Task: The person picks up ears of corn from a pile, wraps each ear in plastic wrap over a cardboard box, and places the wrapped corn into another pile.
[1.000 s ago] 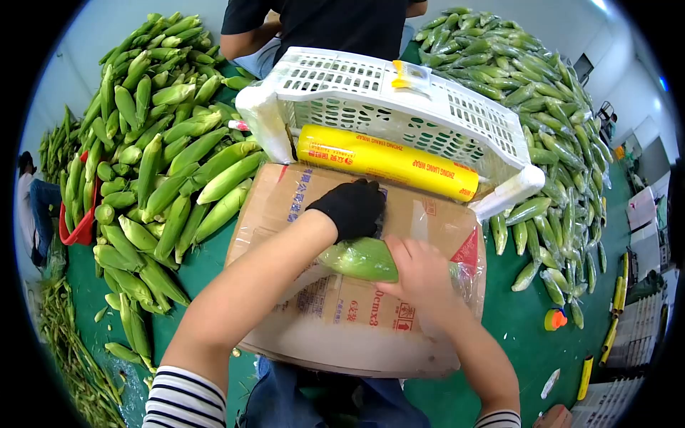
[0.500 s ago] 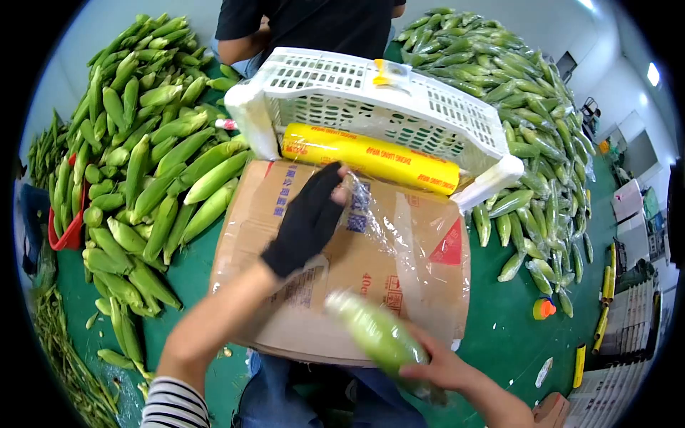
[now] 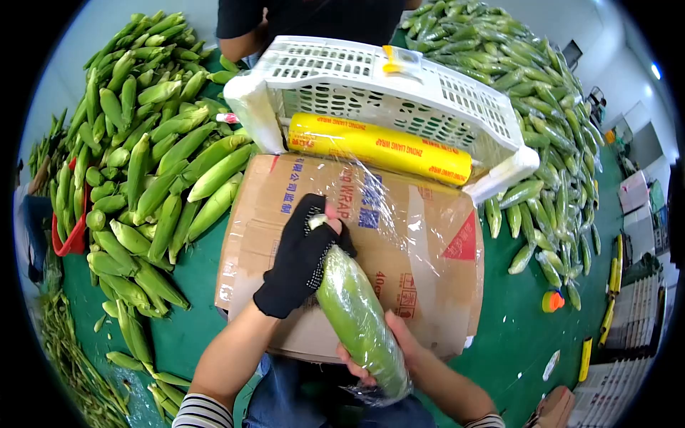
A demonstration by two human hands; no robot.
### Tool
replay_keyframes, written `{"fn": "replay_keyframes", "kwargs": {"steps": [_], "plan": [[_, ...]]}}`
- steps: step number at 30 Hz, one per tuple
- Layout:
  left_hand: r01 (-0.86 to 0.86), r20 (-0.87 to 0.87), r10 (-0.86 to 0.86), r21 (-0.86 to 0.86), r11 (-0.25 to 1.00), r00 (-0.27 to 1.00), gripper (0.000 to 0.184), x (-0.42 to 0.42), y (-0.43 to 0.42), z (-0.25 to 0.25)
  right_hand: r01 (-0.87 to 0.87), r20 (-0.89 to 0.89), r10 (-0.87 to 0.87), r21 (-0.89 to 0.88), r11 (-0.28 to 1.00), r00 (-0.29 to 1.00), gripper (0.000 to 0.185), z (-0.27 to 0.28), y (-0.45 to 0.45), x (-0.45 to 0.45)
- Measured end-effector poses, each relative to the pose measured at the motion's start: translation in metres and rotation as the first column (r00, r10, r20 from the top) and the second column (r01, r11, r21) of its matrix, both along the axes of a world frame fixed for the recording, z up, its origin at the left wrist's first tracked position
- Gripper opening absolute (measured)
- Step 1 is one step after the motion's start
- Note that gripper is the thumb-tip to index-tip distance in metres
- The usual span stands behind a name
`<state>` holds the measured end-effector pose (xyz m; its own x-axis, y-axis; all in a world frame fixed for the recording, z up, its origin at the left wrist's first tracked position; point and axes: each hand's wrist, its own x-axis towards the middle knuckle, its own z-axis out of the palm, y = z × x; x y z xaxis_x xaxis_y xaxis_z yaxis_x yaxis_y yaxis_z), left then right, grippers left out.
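A green ear of corn (image 3: 353,307) wrapped in clear plastic film slants over the near part of the cardboard (image 3: 285,235). My left hand (image 3: 303,253), in a black fingerless glove with white dots, is closed round its upper tip. My bare right hand (image 3: 389,349) grips the lower end, where loose film hangs. Beyond the hands, a yellow roll of cling wrap (image 3: 378,146) lies along the front of a white plastic crate (image 3: 321,68) turned on its side. A thin sheet of film trails from the roll onto the cardboard.
Unwrapped corn (image 3: 143,143) is heaped on the left, with a red basket (image 3: 71,239) beside it. Film-wrapped corn (image 3: 528,128) is piled on the right. An orange-capped item (image 3: 551,301) stands near that pile. A person in a black shirt (image 3: 321,18) is behind the crate.
My left hand has moved from the film near the roll down to the corn's tip and closed on it. The corn has swung more upright, my right hand shifting left with it.
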<state>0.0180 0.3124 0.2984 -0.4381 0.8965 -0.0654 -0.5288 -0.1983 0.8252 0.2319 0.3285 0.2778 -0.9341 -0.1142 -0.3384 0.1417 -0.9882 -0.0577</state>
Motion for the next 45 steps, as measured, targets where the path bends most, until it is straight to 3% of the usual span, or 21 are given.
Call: {"fn": "replay_keyframes", "kwargs": {"steps": [4, 6, 7, 11, 13, 15, 16, 17, 18, 20, 22, 25, 28, 31, 32, 33, 34, 37, 41, 43, 45], "plan": [[-0.169, -0.183, 0.149, -0.099, 0.981, 0.972, 0.010, -0.001, -0.006, 0.002, -0.285, 0.316, 0.060, 0.736, 0.615, 0.947, 0.083, 0.042, 0.036, 0.001], [-0.294, -0.242, 0.265, -0.096, 0.951, 0.933, 0.010, -0.002, -0.006, -0.007, -0.239, 0.236, -0.039, 0.949, -0.208, 0.971, 0.088, 0.035, 0.042, 0.007], [-0.346, -0.315, 0.301, -0.099, 0.933, 0.900, 0.010, -0.003, -0.010, -0.013, -0.172, 0.174, -0.055, 0.778, -0.604, 0.983, 0.091, 0.033, 0.045, 0.011], [-0.319, -0.486, 0.191, -0.195, 0.927, 0.853, 0.031, -0.013, -0.043, -0.034, -0.145, -0.070, -0.248, 0.646, -0.750, 0.966, 0.045, 0.055, 0.053, 0.038], [-0.035, -0.270, -0.052, -0.310, 0.950, 0.962, 0.046, 0.005, -0.063, -0.021, -0.217, -0.287, -0.416, 0.533, -0.818, 0.863, 0.019, 0.056, 0.062, 0.061], [0.062, -0.437, -0.209, -0.328, 0.943, 0.875, 0.052, 0.036, -0.076, -0.023, 0.003, -0.535, -0.635, 0.766, -0.643, 0.558, 0.021, 0.054, 0.075, 0.069], [0.166, -0.407, -0.284, -0.301, 0.939, 0.868, 0.057, 0.051, -0.083, -0.015, 0.374, -0.520, -0.799, 0.836, -0.401, 0.304, 0.024, 0.052, 0.083, 0.057], [0.265, -0.377, -0.357, -0.274, 0.924, 0.855, 0.063, 0.061, -0.088, -0.003, 0.730, -0.356, -0.929, 0.661, -0.177, 0.097, 0.028, 0.051, 0.087, 0.051], [0.321, -0.595, -0.390, -0.223, 0.920, 0.703, 0.069, 0.060, -0.090, 0.006, 0.760, -0.118, -0.992, 0.649, -0.036, 0.053, 0.028, 0.059, 0.080, 0.052], [0.437, -0.836, -0.357, -0.161, 0.885, 0.416, 0.079, 0.062, -0.081, 0.025, 0.829, -0.143, -0.988, 0.558, -0.030, 0.061, 0.024, 0.052, 0.077, 0.066], [0.485, -0.858, -0.354, -0.145, 0.862, 0.372, 0.074, 0.071, -0.076, 0.031, 0.927, -0.293, -0.949, 0.376, -0.002, 0.117, 0.025, 0.040, 0.069, 0.084], [0.484, -0.914, -0.267, -0.092, 0.870, 0.305, 0.072, 0.089, -0.050, 0.032, 0.788, -0.028, -0.999, 0.615, 0.013, 0.038, 0.039, 0.069, 0.030, 0.057], [0.467, -0.922, -0.298, -0.156, 0.870, 0.247, 0.069, 0.113, -0.024, 0.029, 0.593, -0.041, -0.913, 0.772, 0.229, 0.407, 0.057, 0.035, -0.010, 0.056], [0.412, -0.952, -0.274, -0.197, 0.889, 0.135, 0.067, 0.120, -0.016, 0.032, 0.722, 0.327, -0.887, 0.519, 0.457, 0.327, 0.060, 0.032, 0.028, 0.102], [0.381, -0.964, -0.237, -0.176, 0.908, 0.118, 0.066, 0.114, -0.018, 0.029, 0.762, 0.078, -0.895, 0.495, 0.418, 0.440, 0.056, 0.011, 0.050, 0.134], [0.348, -0.975, -0.200, -0.153, 0.925, 0.102, 0.066, 0.108, -0.021, 0.024, 0.852, 0.216, -0.936, 0.393, 0.345, 0.279, 0.053, 0.019, 0.079, 0.144], [0.309, -0.969, -0.195, -0.142, 0.940, 0.149, 0.068, 0.100, -0.024, 0.019, 0.783, 0.128, -0.964, 0.562, 0.265, 0.235, 0.050, 0.010, 0.110, 0.156], [0.143, -0.952, -0.189, -0.158, 0.977, 0.242, 0.063, 0.084, -0.038, -0.001, 0.741, 0.040, -0.988, 0.656, 0.139, 0.150, 0.041, -0.080, 0.248, 0.224], [-0.048, -0.989, -0.145, -0.147, 0.988, 0.031, 0.061, 0.071, -0.053, -0.006, 0.511, -0.196, -0.975, 0.831, -0.221, -0.103, 0.033, -0.106, 0.339, 0.231], [-0.094, -0.981, -0.196, -0.196, 0.976, 0.005, 0.063, 0.059, -0.062, -0.009, 0.441, -0.183, -0.980, 0.888, -0.130, 0.081, 0.028, -0.115, 0.331, 0.205], [-0.169, -0.968, -0.252, -0.247, 0.954, -0.008, 0.065, 0.045, -0.072, -0.012, 0.115, -0.145, -0.958, 0.986, -0.120, 0.246, 0.020, -0.101, 0.283, 0.174]]}}
